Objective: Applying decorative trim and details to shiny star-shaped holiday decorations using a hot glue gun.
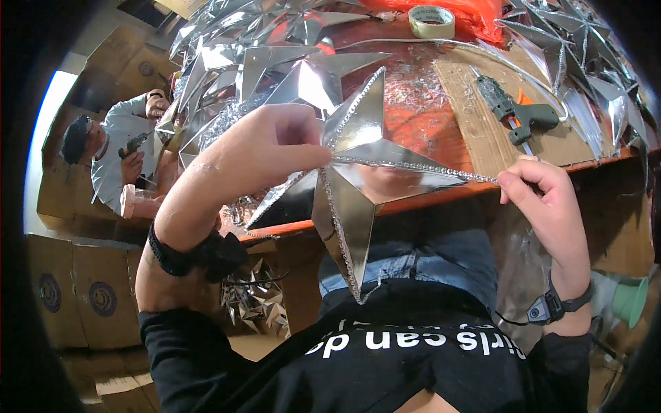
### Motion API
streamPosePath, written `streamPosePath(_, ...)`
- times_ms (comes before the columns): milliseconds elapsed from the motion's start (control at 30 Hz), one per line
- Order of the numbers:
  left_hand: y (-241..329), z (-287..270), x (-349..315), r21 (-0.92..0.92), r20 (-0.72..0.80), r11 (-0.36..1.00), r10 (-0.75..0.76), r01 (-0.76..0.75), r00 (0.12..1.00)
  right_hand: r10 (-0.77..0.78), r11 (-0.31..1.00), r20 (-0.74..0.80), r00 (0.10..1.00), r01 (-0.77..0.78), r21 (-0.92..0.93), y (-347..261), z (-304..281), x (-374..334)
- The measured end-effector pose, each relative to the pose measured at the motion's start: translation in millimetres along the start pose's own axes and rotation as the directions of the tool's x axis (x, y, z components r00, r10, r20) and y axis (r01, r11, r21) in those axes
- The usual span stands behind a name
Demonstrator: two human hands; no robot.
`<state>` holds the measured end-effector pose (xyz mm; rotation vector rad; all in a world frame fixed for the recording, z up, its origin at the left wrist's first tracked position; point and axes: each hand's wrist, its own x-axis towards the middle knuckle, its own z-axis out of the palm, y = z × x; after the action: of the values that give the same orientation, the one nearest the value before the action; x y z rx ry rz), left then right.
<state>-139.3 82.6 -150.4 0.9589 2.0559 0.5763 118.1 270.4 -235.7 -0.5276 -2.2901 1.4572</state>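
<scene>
A shiny silver star (pixel 365 186) with folded points is held tilted over the table's near edge. Lines of small silver bead trim (pixel 427 167) run along its ridges. At the star's middle, my left hand (pixel 292 138) is closed, thumb and fingers pinching where the trim lines meet; its fingertips are partly hidden. Beyond the right point, my right hand (pixel 540 193) pinches the trim's end and keeps that strand stretched out. A short tail of trim hangs from the star's lowest point.
A glue gun (pixel 513 110) lies on a cardboard sheet (pixel 468 127) at right. Silver stars (pixel 234 76) pile up at far left, more (pixel 578 41) at far right. A tape roll (pixel 432 23) sits by red plastic. At left, another person (pixel 117 148) holds a gun-shaped tool.
</scene>
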Motion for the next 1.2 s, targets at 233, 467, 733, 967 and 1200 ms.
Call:
streamPosePath(233, -3, 0, 1, -0.055, 0.012, 0.998, 0.024, -0.023, 1.000, 0.019, 1.000, 0.015, 1.000, -0.019, 0.001, 8, 2, 2)
streamPosePath(467, -3, 2, 3, -0.031, 0.017, 0.998, 0.063, -0.062, 0.998, 0.003, 0.995, 0.016, 1.000, -0.002, -0.095, 13, 4, 3)
streamPosePath(733, -4, 5, -1, -0.049, -0.011, 0.994, 0.097, -0.097, 0.995, -0.028, 0.995, 0.021, 0.999, 0.030, -0.092, 11, 3, 1)
streamPosePath(967, -5, 6, -5, -0.064, -0.017, 0.994, 0.083, -0.084, 0.996, -0.054, 0.970, -0.019, 0.998, 0.048, -0.237, 9, 15, 0)
streamPosePath(1200, -7, 7, -5, -0.045, -0.046, 0.996, 0.079, -0.081, 0.996, -0.141, 0.916, -0.055, 0.989, 0.108, -0.387, 9, 26, 0)
